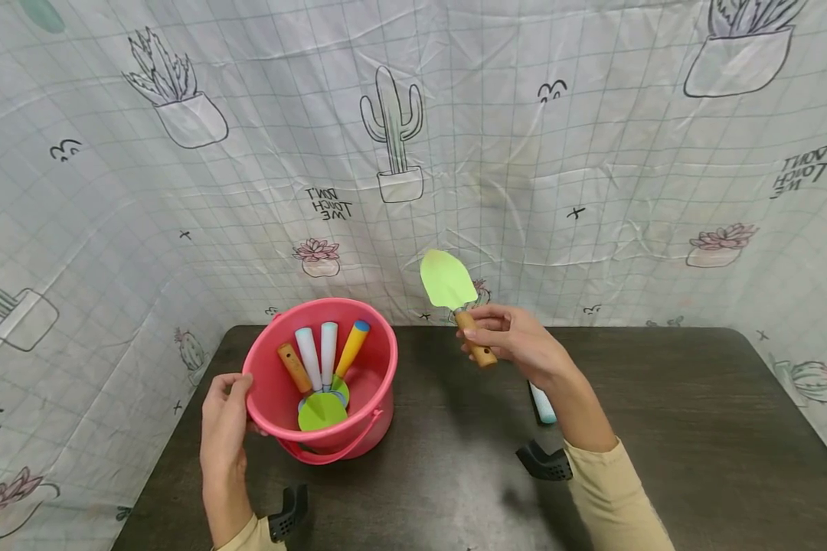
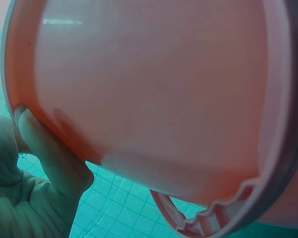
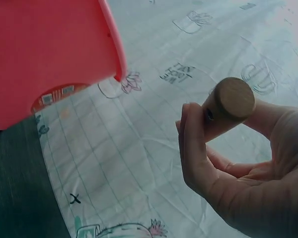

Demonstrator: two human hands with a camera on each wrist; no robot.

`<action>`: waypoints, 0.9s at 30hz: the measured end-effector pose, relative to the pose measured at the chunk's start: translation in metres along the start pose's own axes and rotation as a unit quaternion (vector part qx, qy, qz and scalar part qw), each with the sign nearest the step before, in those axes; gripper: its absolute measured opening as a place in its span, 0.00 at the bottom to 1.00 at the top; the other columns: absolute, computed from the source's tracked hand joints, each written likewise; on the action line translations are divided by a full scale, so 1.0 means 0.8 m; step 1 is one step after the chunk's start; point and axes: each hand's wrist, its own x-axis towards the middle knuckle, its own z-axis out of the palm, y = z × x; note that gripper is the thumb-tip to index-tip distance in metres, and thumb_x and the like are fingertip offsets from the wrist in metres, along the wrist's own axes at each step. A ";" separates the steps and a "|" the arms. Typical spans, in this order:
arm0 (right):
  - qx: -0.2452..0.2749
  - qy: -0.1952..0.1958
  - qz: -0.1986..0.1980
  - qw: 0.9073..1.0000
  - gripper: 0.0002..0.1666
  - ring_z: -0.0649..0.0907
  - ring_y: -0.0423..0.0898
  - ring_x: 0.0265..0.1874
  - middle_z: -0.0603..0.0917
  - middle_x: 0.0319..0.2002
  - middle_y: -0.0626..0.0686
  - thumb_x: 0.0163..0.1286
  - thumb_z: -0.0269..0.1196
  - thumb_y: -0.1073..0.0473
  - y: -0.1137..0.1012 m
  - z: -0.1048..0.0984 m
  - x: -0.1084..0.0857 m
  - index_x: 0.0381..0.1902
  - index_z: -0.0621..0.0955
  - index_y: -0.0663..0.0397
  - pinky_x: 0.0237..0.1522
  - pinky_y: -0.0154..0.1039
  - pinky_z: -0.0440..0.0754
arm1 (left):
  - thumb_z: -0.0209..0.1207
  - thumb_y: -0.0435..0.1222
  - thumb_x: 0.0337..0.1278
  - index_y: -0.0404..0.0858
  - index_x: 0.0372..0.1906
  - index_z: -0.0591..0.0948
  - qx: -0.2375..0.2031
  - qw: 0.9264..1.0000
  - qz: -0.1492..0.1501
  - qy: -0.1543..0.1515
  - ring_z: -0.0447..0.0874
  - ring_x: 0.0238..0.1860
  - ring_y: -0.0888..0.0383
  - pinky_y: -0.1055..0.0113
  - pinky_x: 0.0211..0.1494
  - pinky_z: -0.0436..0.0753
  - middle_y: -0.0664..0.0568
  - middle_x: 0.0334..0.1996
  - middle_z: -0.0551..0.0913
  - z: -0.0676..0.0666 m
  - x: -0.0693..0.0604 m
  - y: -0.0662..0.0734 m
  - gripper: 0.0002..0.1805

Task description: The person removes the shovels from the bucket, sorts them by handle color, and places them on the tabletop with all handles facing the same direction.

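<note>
The left hand (image 1: 223, 417) grips the rim of the pink bucket (image 1: 384, 417) near the left edge of the surface (image 1: 427, 490), and, across a wide gap, the green trowel (image 1: 451, 285) hangs above it, wooden handle (image 1: 482, 355) pinched by the right hand (image 1: 513, 338).

Beige sleeves (image 1: 609, 490) are being worn with black, perforated wrist pieces (image 1: 551, 464), one in front of the bucket (image 1: 377, 409), one to its right.
</note>
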 end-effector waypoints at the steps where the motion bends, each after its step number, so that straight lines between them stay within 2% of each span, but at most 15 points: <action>1: 0.002 0.003 0.000 1.000 0.30 0.88 0.46 0.41 0.88 0.45 0.53 0.73 0.64 0.63 0.001 -0.003 -0.002 0.65 0.68 0.75 0.44 0.40 0.86 | 0.48 0.41 0.79 0.31 0.56 0.69 -0.001 1.000 0.000 0.000 0.76 0.14 0.62 0.71 0.21 0.79 0.53 0.23 0.80 0.000 0.000 0.000 0.16; 9: 0.020 0.032 -0.017 0.999 0.27 0.88 0.44 0.40 0.88 0.44 0.50 0.77 0.62 0.61 0.016 -0.021 -0.012 0.65 0.71 0.75 0.43 0.37 0.85 | 0.48 0.41 0.79 0.31 0.55 0.69 -0.007 1.000 0.003 -0.002 0.75 0.13 0.62 0.71 0.20 0.79 0.53 0.21 0.79 -0.001 -0.001 -0.001 0.16; 15: 0.051 0.057 -0.009 0.997 0.29 0.87 0.42 0.41 0.88 0.45 0.51 0.80 0.59 0.58 0.026 -0.034 -0.018 0.67 0.70 0.76 0.43 0.35 0.85 | 0.48 0.41 0.79 0.32 0.55 0.69 -0.004 1.000 0.004 -0.003 0.75 0.13 0.62 0.71 0.19 0.78 0.54 0.21 0.79 0.000 -0.001 0.000 0.15; 21: 0.094 0.089 0.002 0.992 0.20 0.86 0.41 0.40 0.89 0.43 0.50 0.80 0.60 0.56 0.040 -0.045 -0.026 0.60 0.78 0.65 0.43 0.34 0.83 | 0.48 0.41 0.79 0.32 0.54 0.69 -0.002 1.000 0.004 0.000 0.75 0.13 0.62 0.71 0.20 0.78 0.54 0.22 0.79 0.001 0.000 0.002 0.15; 27: 0.127 0.113 0.013 0.985 0.09 0.87 0.42 0.40 0.89 0.42 0.48 0.80 0.60 0.59 0.055 -0.062 -0.035 0.52 0.83 0.53 0.39 0.33 0.82 | 0.48 0.41 0.79 0.32 0.55 0.69 -0.003 1.000 0.002 0.000 0.75 0.14 0.62 0.71 0.20 0.78 0.55 0.21 0.79 0.000 0.000 0.001 0.15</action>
